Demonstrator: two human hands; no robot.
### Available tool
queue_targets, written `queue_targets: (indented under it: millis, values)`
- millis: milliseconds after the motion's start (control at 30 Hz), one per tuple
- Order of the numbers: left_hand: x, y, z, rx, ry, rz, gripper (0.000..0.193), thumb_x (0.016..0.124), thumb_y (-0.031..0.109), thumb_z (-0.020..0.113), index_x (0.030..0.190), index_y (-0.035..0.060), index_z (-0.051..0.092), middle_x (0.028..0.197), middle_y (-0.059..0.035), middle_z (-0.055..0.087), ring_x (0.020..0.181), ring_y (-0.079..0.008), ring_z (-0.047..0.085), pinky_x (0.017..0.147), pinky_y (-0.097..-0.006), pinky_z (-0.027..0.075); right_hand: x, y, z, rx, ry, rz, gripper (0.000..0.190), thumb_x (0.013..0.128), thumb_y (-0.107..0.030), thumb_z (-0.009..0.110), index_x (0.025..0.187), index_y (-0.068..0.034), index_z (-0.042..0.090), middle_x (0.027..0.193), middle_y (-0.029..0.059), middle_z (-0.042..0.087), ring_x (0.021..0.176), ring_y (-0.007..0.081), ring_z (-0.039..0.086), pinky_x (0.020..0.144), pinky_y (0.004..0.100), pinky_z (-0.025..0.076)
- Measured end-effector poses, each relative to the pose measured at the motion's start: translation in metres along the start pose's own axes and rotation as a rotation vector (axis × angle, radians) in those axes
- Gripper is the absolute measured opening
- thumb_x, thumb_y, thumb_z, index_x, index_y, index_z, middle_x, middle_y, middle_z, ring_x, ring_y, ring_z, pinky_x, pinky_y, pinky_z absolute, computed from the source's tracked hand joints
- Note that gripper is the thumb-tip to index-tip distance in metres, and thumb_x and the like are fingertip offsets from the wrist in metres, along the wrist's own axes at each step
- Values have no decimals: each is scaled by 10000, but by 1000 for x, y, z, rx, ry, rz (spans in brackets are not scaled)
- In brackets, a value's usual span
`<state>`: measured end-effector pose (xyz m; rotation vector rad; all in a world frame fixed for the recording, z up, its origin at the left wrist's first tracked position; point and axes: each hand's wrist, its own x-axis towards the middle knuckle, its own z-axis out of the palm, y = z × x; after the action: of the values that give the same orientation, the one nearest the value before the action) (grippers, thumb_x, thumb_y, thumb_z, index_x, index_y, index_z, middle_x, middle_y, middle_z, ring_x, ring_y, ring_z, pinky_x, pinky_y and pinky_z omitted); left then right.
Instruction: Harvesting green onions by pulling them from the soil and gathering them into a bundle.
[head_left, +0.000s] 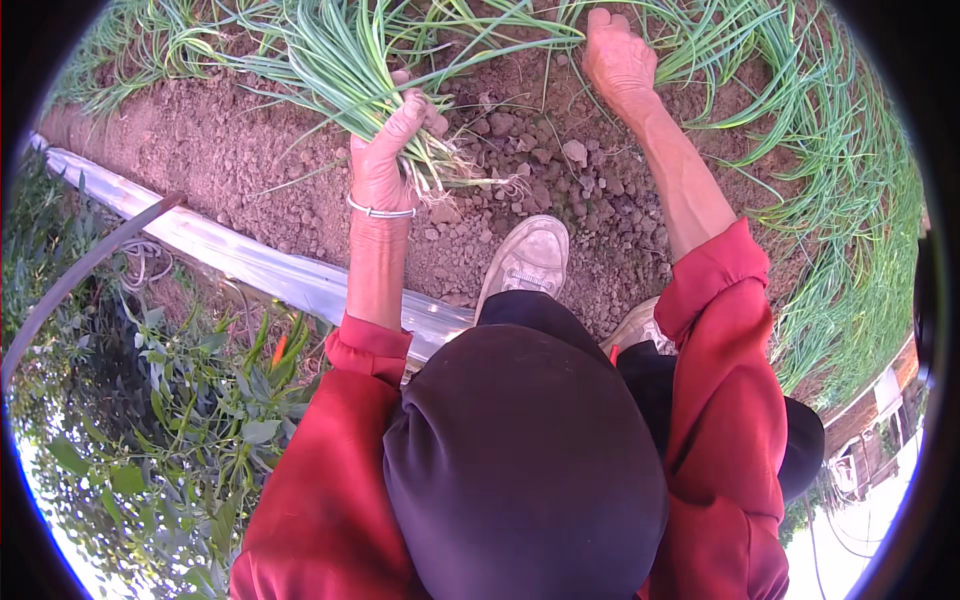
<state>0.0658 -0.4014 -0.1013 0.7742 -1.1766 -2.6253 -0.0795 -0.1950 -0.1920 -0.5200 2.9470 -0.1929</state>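
Observation:
A bundle of green onions (341, 71) is held in my left hand (390, 150), with the leaves fanning up and away. Below the thumb, the pale stems and thin roots (435, 169) of the bundle stick out, with bits of soil on them. Farther off to the right, my right hand (619, 60) is curled low over the bed among standing green onions. Long leaves (517, 41) converge at its fingers, which seem closed around them. The fingertips and whatever lies under them are hidden.
Loose, cloddy soil (247, 165) surrounds my shoe (529, 255). More green onions (832, 187) grow along the right. At left, plastic sheeting (247, 259) edges the bed, a curved pole (90, 259) rises beside it, and chili pepper plants (202, 420) with a red chili (279, 350) grow beyond.

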Motion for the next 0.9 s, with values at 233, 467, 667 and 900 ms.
queue_targets:
  millis: [233,467,667,900]
  values:
    - [1,1,0,-361,-94,-120,334,811,2,592,1125,15,477,893,-79,545,797,-163,526,707,-326,467,12,22,-10,267,-152,-175,281,750,-97,562,986,-26,426,951,215,543,941,390,536,821,446,433]
    - [4,1,2,-613,-162,-185,298,842,28,544,1130,10,471,952,-90,522,855,-187,501,786,-354,452,8,11,-14,100,-158,-161,400,696,-64,633,1032,-40,419,1008,220,552,965,399,544,800,464,455]
    - [10,0,12,-718,-240,-206,282,861,51,506,1136,2,470,982,-106,518,943,-225,512,875,-401,440,11,30,-4,142,-146,-141,337,731,-55,557,1045,-36,437,1017,221,546,937,396,551,817,462,446]
    - [6,-1,16,-704,-209,-191,271,860,58,507,1121,5,456,991,-113,527,928,-230,519,876,-421,446,-77,-43,-121,765,-296,-203,158,712,-116,595,854,-50,573,863,116,588,798,292,581,778,402,464]
